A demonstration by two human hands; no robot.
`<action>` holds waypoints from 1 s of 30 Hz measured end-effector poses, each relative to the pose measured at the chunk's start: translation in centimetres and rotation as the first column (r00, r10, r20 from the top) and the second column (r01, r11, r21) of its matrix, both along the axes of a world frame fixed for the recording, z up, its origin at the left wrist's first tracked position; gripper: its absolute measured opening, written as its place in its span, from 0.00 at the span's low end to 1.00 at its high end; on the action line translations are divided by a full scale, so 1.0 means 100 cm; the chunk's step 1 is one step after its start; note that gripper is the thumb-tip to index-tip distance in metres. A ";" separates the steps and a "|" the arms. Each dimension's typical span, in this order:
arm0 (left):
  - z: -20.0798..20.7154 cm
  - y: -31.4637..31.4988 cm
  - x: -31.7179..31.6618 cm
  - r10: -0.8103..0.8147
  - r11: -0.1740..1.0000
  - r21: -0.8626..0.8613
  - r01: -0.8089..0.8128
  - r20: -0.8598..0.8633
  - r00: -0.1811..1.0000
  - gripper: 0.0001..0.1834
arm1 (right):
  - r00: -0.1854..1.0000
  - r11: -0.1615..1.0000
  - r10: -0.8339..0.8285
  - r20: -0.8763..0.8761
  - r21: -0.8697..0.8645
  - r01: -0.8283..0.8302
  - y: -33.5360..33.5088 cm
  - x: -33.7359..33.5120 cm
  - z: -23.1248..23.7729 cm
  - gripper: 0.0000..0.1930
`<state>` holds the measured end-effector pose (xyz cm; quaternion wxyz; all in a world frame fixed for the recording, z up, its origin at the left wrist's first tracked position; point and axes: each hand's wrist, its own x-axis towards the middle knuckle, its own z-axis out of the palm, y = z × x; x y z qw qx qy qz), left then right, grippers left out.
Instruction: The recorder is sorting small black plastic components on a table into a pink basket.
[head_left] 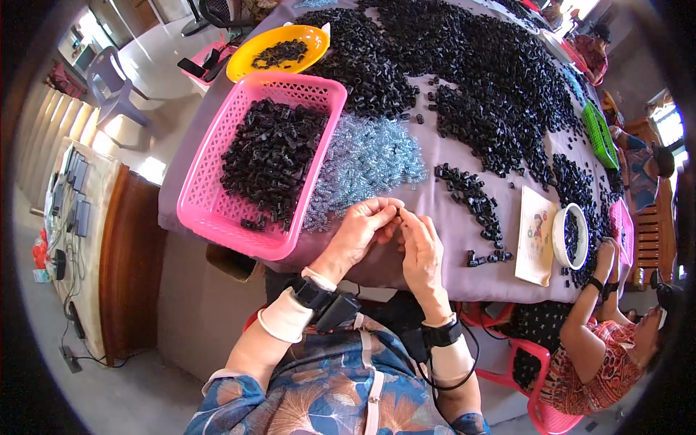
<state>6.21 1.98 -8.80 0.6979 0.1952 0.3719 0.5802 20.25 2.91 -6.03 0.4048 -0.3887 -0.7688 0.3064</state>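
Both hands meet over the near edge of the cloth-covered table [449, 279]. My left hand [365, 230] is closed, its thumb and forefinger pinching a small black plastic piece [398, 212]. From the other side my right hand [423, 250] has its fingertips pressed together on that same piece. Fingers cover most of it, so its exact shape is hidden. Just beyond my left hand spreads a heap of small clear bluish plastic pieces [380, 156]. To the left stands a pink perforated basket [206, 181] with many black plastic parts [272, 148] inside.
Black parts [493, 58] cover much of the far table. A yellow bowl [243, 58] sits behind the basket. On the right are a printed booklet [535, 239], a white bowl [557, 235] and a green basket [598, 134]. A person [594, 341] works close by on a pink chair [533, 351].
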 end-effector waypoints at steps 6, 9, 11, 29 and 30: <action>0.000 0.001 0.004 -0.003 1.000 -0.010 0.003 0.002 1.000 0.07 | 0.891 0.836 -0.254 -0.378 -0.549 0.005 -0.002 0.005 -0.005 0.05; 0.002 0.003 0.008 -0.011 1.000 0.012 0.012 -0.039 0.999 0.07 | 0.886 0.829 -0.264 -0.381 -0.559 0.007 0.003 0.012 -0.011 0.07; 0.004 0.006 0.011 -0.018 1.000 0.017 0.019 -0.046 0.999 0.07 | 0.874 0.828 -0.278 -0.399 -0.561 0.007 0.005 0.015 -0.013 0.08; 0.002 0.011 0.020 -0.016 1.000 -0.002 0.015 -0.114 0.993 0.08 | 0.811 0.739 -0.340 -0.476 -0.668 -0.082 0.005 0.019 -0.007 0.06; 0.002 0.011 0.021 -0.018 1.000 -0.002 0.018 -0.119 0.993 0.08 | 0.801 0.762 -0.342 -0.492 -0.643 -0.070 0.005 0.019 -0.007 0.06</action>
